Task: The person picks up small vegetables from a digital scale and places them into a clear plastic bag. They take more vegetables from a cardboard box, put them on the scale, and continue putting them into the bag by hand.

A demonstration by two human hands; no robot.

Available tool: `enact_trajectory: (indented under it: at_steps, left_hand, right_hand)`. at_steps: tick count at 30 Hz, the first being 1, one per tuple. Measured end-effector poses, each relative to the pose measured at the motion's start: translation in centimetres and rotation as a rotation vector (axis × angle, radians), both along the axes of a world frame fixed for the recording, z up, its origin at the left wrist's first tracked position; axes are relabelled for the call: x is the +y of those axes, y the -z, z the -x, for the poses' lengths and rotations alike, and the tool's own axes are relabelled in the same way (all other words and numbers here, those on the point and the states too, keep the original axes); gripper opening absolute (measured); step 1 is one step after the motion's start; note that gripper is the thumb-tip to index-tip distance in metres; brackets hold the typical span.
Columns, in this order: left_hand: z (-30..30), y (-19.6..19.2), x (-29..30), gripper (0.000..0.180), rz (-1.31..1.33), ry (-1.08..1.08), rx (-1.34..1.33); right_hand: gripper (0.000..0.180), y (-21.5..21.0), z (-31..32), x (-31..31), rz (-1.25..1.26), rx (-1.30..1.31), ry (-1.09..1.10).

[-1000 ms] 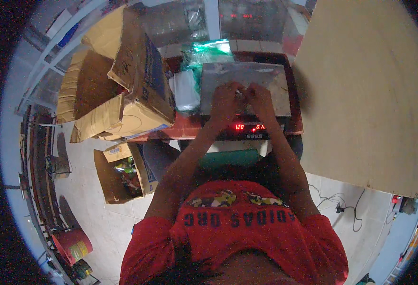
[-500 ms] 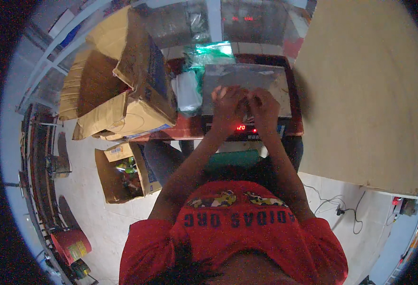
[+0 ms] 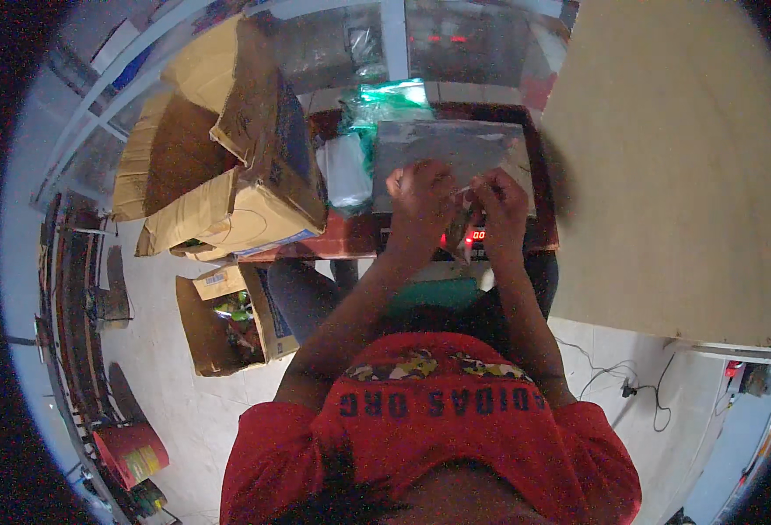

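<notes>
Head view: your right hand (image 3: 503,198) pinches the small packet (image 3: 459,226) near its top, over the front of the scale (image 3: 403,144); left hand (image 3: 420,194) blurs — can't tell its grip. Probably light, limp, slippery — take the top corners.

The light was dim and uneven, with coloured grain over everything, plainest on the red shirt (image 3: 455,420) below the fingers (image 3: 394,182); the left hand (image 3: 427,188) was smeared by blur, and the small packet (image 3: 461,220) between the hands was too murky to read in detail; beyond the fingers, glare whitened part of the green plastic (image 3: 394,93), while clear bags (image 3: 348,171) to their left gave a softer shine; red digits glowed on the scale (image 3: 478,235) just below the fingers; right of them, a soft shadow darkened the edge of the pale board (image 3: 683,175); far out to either side, straight lines bowed and the corners sank into black.
</notes>
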State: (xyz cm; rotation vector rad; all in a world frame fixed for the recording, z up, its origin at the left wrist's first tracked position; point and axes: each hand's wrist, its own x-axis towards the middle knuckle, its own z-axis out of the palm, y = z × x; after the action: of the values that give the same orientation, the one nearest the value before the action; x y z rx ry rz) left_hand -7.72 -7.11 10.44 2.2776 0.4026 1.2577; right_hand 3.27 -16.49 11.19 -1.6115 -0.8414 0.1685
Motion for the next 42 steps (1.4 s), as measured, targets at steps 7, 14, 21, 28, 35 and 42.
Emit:
enact_trajectory:
  at_steps: [7,14,21,28,35,42]
  left_hand:
    - [0.6,0.8,1.9,0.021,-0.023,0.129,0.157]
    - [-0.2,2.2,3.8,0.024,-0.283,0.052,0.334]
    - [-1.3,3.3,5.6,0.021,-0.394,0.085,0.312]
    - [0.4,2.7,3.5,0.020,0.079,0.285,0.124]
    - [0.5,1.2,2.1,0.024,0.182,0.295,0.164]
    - [-2.4,6.3,2.7,0.020,-0.128,0.092,0.427]
  right_hand:
    - [0.016,1.1,-0.5,0.7,0.110,-0.307,-0.067]
    - [0.016,-1.0,-0.3,1.0,0.309,-0.709,-0.197]
    - [0.020,-0.8,-1.2,1.6,0.427,-0.844,-0.288]
    - [0.015,-0.7,1.3,-0.4,0.146,0.658,-0.275]
    - [0.014,-2.7,2.0,-1.6,0.069,0.511,-0.296]
    - [0.015,0.5,0.9,-1.8,-0.021,0.526,-0.241]
